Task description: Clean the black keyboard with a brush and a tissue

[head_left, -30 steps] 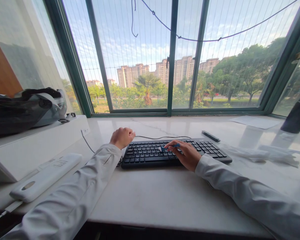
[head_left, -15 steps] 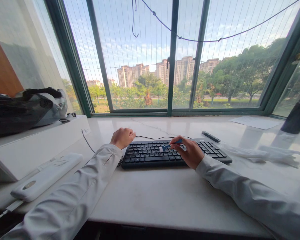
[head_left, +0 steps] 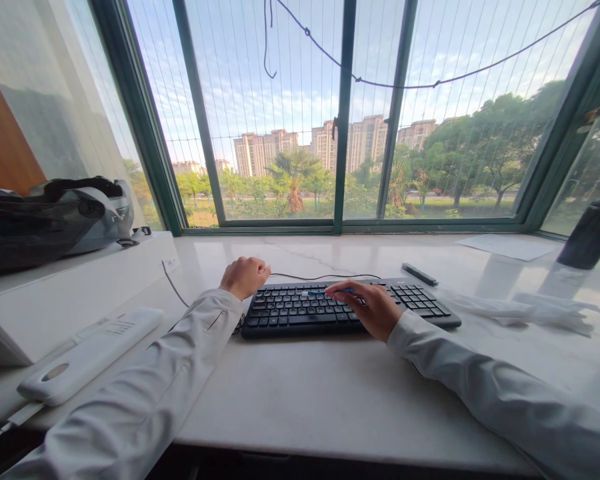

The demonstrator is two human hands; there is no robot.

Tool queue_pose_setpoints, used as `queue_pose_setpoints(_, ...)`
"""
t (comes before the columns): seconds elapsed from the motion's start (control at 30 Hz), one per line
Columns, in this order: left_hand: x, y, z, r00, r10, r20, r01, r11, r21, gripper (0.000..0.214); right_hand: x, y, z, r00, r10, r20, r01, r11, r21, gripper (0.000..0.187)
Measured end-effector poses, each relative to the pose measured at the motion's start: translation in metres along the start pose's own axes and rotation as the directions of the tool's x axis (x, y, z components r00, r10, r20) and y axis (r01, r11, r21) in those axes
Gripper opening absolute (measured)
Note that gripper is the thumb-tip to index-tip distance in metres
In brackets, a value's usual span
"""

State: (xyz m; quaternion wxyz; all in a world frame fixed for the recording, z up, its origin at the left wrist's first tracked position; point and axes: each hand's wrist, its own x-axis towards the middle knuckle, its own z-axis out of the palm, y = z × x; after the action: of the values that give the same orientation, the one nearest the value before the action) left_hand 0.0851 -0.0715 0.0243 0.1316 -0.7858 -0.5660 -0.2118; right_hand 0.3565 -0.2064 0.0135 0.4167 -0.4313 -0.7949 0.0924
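Note:
A black keyboard lies lengthwise on the white marble counter. My left hand is curled into a fist by its far left corner, and nothing sticks out of it. Over the middle of the keys, my right hand pinches a small blue brush between thumb and fingers. The brush points left, its white bristles at the upper rows of keys. Whether the bristles touch the keys I cannot tell. Part of the handle is hidden by my fingers.
Behind the keyboard run a thin cable and a small dark stick-like object. Crumpled clear plastic, a paper sheet and a dark cylinder are at right. At left are a white power strip and a white box bearing a bag.
My right hand has shifted slightly left, carrying the brush toward the upper rows of keys, and the brush lies flatter. My left fist keeps its place.

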Motion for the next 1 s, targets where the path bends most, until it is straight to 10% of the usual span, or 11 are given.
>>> queue_pose_setpoints(1.0, -0.001, 0.001, -0.004, 1.000, -0.008, -0.014, 0.008, 1.000, 0.012, 0.040, 0.000, 0.004, -0.010, 0.990, -0.109, -0.091, 0.086, 0.971, -0.224, 0.025)
